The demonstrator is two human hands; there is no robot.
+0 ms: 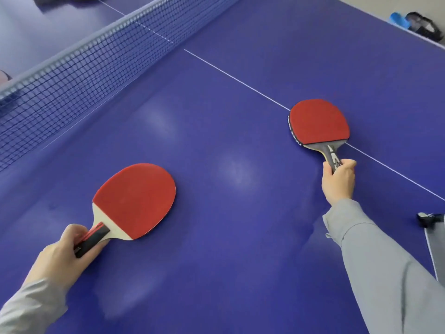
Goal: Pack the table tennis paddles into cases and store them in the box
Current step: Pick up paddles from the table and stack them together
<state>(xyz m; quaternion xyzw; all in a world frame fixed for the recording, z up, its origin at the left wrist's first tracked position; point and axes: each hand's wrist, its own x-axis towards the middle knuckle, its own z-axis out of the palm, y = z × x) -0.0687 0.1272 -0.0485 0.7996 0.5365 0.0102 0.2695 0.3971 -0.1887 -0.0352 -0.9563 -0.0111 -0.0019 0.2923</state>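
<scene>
While the blue table (240,249) fills nearly the whole view, its dark net (72,75) runs across the upper left. On the near half, two paddles rest red face up, well apart: the left paddle (137,201) close to the front, the right paddle (317,121) farther off, lying over the white centre line (228,75). The left hand (65,251) has its fingers curled round the black-and-red handle; the right hand (338,182) grips the other's grey handle (both arms wear grey sleeves (385,273)). Beyond the far right edge sit blue and black items (419,25), too blurred to name.
</scene>
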